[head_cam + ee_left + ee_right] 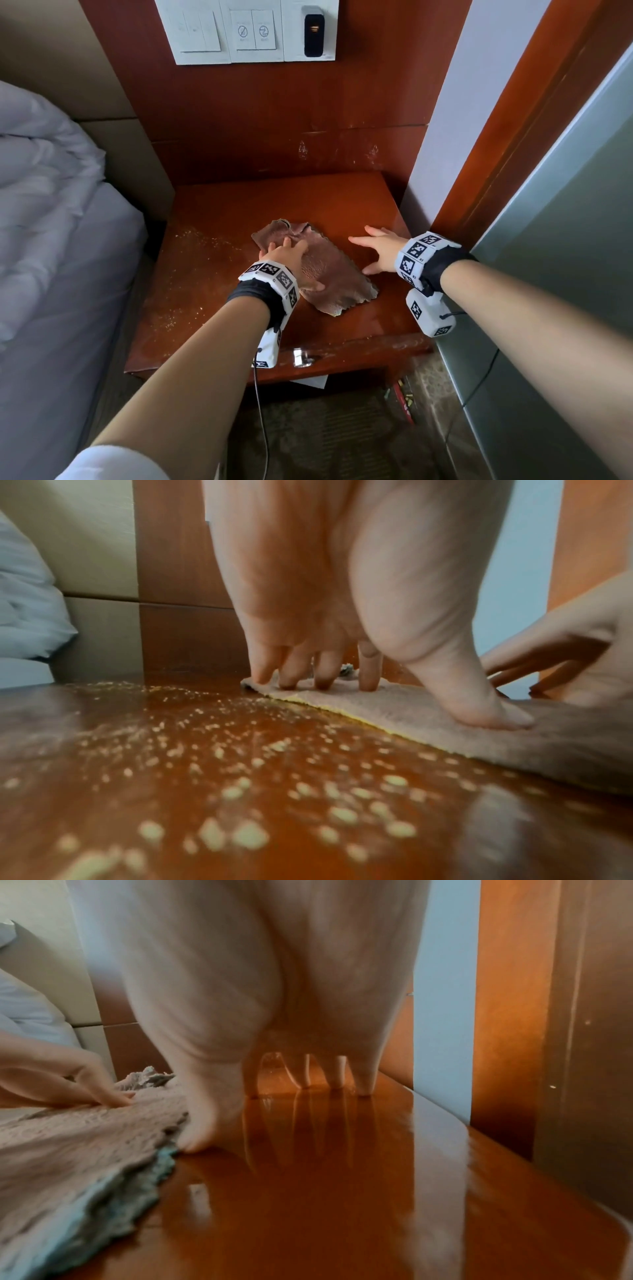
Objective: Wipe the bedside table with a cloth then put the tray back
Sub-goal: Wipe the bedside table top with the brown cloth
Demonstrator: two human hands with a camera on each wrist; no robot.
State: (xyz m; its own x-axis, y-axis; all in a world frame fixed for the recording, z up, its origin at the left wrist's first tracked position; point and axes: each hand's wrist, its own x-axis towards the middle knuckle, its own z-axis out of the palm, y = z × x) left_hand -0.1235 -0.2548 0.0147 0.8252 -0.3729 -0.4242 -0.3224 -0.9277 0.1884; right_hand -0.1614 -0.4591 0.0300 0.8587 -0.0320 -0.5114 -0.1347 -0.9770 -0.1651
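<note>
Left hand (287, 253) fingers spread, pressing fuzzy brown cloth (329, 277); pale crumbs (240, 831) left of fingers. Right hand (378, 248) splayed flat on glossy wooden bedside table (342, 202), thumb touching cloth's scalloped edge.

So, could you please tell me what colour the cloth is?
The cloth is brownish-pink, with a blue-green underside edge; the right wrist view shows it best.

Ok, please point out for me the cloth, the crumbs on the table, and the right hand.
cloth (329, 270): head view, the flat middle of the brown cloth.
crumbs (246, 834): left wrist view, a pale speck among those left of the cloth.
right hand (378, 248): head view, the back of the hand, fingers spread on the table.
</note>
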